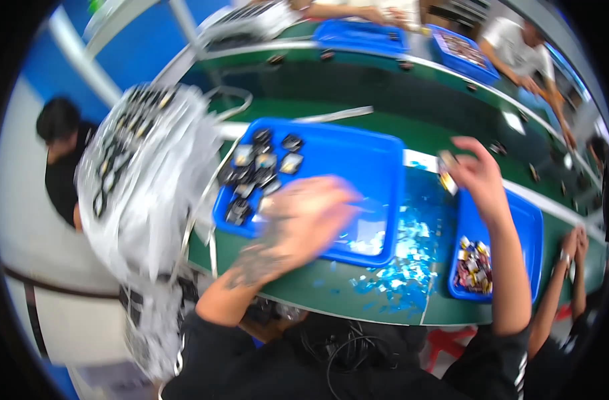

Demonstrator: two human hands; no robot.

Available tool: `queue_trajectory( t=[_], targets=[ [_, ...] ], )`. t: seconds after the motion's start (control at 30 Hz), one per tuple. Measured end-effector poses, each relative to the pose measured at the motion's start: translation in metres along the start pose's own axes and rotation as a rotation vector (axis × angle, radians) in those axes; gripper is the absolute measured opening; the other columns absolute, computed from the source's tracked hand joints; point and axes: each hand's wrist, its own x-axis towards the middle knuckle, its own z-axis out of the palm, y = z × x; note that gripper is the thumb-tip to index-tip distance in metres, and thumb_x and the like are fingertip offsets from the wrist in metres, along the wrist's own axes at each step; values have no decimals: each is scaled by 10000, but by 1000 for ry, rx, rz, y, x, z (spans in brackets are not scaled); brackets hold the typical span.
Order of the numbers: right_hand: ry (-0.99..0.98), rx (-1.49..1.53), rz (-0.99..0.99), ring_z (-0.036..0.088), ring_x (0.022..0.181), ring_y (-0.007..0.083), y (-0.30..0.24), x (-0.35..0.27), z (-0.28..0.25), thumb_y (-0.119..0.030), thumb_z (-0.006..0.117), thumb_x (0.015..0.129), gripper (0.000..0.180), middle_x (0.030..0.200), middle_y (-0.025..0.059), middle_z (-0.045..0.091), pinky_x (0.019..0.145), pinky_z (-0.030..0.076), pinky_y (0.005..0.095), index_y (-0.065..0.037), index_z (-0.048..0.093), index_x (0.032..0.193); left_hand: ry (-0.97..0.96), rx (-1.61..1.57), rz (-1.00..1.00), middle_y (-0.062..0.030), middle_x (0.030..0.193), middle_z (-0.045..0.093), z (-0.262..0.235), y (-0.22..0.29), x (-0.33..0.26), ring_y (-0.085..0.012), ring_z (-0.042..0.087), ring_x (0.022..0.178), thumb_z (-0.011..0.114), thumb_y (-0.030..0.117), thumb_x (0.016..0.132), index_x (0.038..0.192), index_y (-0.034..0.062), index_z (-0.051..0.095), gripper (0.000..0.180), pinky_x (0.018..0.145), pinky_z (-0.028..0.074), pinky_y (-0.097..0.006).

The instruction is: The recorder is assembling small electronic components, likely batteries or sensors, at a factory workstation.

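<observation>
My left hand (311, 213), smeared by motion, is over the middle of a blue tray (374, 160); its fingers are too blurred to read. At the tray's left side lie several black coiled parts (254, 163) with pale labels or faces. My right hand (481, 175) is raised above the far edge of a second blue tray (524, 217). Between its thumb and fingers is a small flat part (447, 175), yellowish and silver, blurred. Small yellow, silver and dark red pieces (474, 268) are heaped in that tray. Shiny blue film scraps (404, 250) cover the green table between the trays.
A large clear plastic bag (161, 180) of black cabled parts bulges at the left. Beyond the trays runs a dark green conveyor (358, 83) carrying small black parts. Across it stand more blue trays (358, 37). Another person's hands (572, 243) are at the right edge.
</observation>
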Motion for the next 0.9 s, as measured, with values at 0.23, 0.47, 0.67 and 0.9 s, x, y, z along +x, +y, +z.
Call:
queue_trajectory(
  t=[0.23,0.47,0.67,0.9],
  targets=[
    [321,-650,53,629,1055,315,80,128,-28,-163,841,650,619,1126,175,637,876,525,384,17,582,1183,-133,790,-422,-112,740,617,-32,-30,-49,-327,619,713,744,311,799,787,59,562,311,637,472,-428],
    [433,-256,134,631,1037,289,106,118,-81,-182,809,716,556,1115,181,641,871,511,359,23,582,1180,-165,700,-436,-109,913,619,-15,-39,-41,-348,628,806,790,289,747,882,67,576,337,692,480,-440],
    [176,-354,-171,628,843,138,28,40,-51,-204,675,888,348,934,88,664,740,513,285,-1,613,1164,38,253,-363,-121,1026,678,-2,-9,-31,-211,601,770,804,53,668,970,34,563,386,631,485,-314],
    [-255,251,-5,637,734,94,-5,-94,33,-109,634,917,218,848,71,674,665,507,254,41,615,1075,39,-63,274,-155,1136,659,67,66,35,-303,647,938,805,-26,653,1120,3,626,501,779,548,-358]
  ],
)
